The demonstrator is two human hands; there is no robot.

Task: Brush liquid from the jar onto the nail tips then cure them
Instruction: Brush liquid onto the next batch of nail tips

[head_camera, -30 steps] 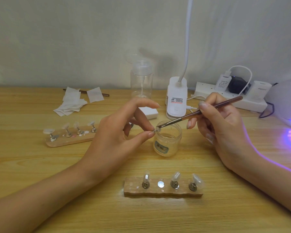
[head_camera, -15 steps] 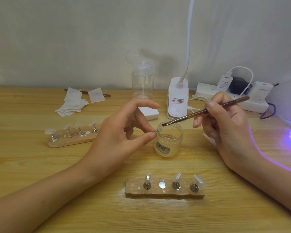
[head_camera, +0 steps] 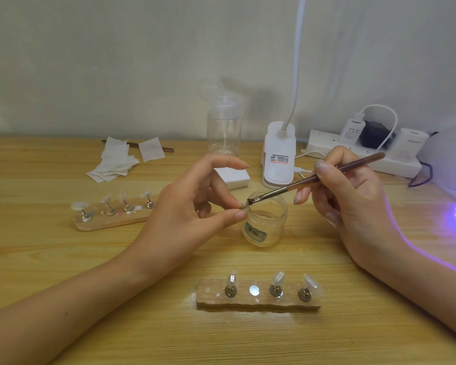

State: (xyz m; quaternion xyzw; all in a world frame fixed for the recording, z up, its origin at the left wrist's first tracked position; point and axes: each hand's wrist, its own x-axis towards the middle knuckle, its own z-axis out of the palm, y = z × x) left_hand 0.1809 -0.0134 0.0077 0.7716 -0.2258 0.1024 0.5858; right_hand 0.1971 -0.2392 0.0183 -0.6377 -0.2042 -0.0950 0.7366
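My left hand (head_camera: 192,209) pinches a small clear nail tip (head_camera: 244,206) between thumb and finger, just left of the open glass jar (head_camera: 265,225). My right hand (head_camera: 350,204) holds a brown-handled brush (head_camera: 316,177) like a pen, and its bristles touch the pinched tip above the jar's rim. A wooden holder (head_camera: 258,299) near me carries three nail tips on metal stands, with one bare metal spot second from the left. A second wooden holder (head_camera: 111,214) with several tips lies at the left.
A curing lamp (head_camera: 453,164) glows purple at the right edge. Behind the jar stand a white desk lamp base (head_camera: 278,159), a clear pump bottle (head_camera: 224,127) and a power strip (head_camera: 363,154). White wipes (head_camera: 119,162) lie at the back left.
The brush tip has moved back left from over the jar to the pinched nail tip. My left hand has hardly moved.
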